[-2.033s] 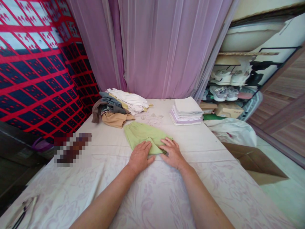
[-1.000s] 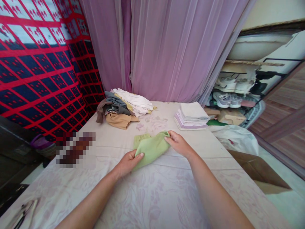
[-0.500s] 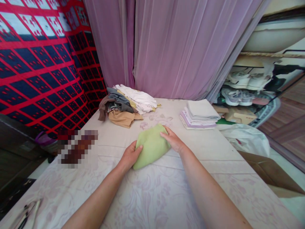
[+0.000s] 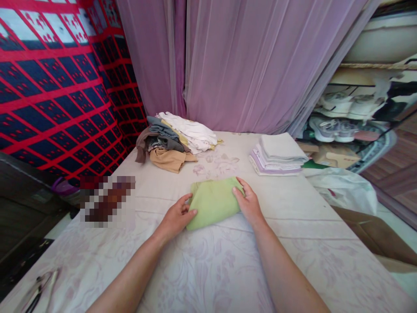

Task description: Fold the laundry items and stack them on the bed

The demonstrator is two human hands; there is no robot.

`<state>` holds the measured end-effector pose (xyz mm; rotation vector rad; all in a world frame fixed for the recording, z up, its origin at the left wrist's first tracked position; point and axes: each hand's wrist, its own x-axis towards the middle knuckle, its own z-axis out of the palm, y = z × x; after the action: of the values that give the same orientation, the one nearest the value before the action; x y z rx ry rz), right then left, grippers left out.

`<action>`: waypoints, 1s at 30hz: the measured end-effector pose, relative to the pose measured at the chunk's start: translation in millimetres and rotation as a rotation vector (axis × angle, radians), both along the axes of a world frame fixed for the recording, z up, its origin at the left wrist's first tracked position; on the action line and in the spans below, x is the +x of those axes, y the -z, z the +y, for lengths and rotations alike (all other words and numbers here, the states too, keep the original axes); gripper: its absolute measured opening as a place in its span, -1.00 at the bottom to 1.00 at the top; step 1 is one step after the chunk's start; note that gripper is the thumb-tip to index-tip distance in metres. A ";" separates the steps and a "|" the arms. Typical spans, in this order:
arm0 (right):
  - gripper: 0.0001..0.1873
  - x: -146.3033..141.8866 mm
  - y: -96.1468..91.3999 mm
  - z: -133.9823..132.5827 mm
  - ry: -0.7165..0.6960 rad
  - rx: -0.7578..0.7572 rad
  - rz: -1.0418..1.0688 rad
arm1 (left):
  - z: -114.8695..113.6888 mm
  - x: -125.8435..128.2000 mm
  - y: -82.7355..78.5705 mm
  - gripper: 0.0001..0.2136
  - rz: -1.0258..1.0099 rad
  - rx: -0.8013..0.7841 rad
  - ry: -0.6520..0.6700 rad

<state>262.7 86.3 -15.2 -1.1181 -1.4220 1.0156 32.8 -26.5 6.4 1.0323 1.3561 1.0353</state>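
A folded light-green cloth (image 4: 213,203) lies low over the middle of the bed. My left hand (image 4: 176,218) is at its left edge, thumb on top and fingers curled round the side. At the right end, my right hand (image 4: 249,202) grips the cloth, its thumb on the upper face and its fingers behind the edge. Whether the underside of the cloth rests fully on the sheet cannot be made out.
A heap of crumpled clothes (image 4: 172,141) lies at the back left of the bed (image 4: 221,269). Folded white and lilac cloths (image 4: 278,152) are stacked at the back right. Glasses (image 4: 37,291) lie at the front left corner. Shoes (image 4: 335,128) stand on a rack to the right.
The green cloth and both hands have moved slightly right. The cloth now lies flatter and more level, its right end turned down. The camera view has shifted a little.
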 end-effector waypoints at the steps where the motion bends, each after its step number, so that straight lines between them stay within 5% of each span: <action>1: -0.36 2.2 -1.6 -2.2 0.002 0.004 0.002 | -0.3 1.7 1.4 -0.22 -0.011 0.010 -0.021; 14: -0.23 42.8 1.6 -36.6 0.025 -0.111 -0.027 | -6.9 15.4 -4.2 -0.60 0.119 0.097 0.081; 20: -0.37 50.4 -2.3 -41.9 0.081 0.027 -0.166 | -15.3 9.6 -9.9 -0.64 0.155 0.179 0.319; 30: -0.37 64.4 -4.8 -51.2 -0.092 -0.010 -0.130 | -16.2 4.8 -9.5 -0.70 0.515 0.465 0.531</action>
<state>327.1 35.1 -10.4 -1.1520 -1.5859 1.0312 37.6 -42.7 15.9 1.9860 1.1404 0.7097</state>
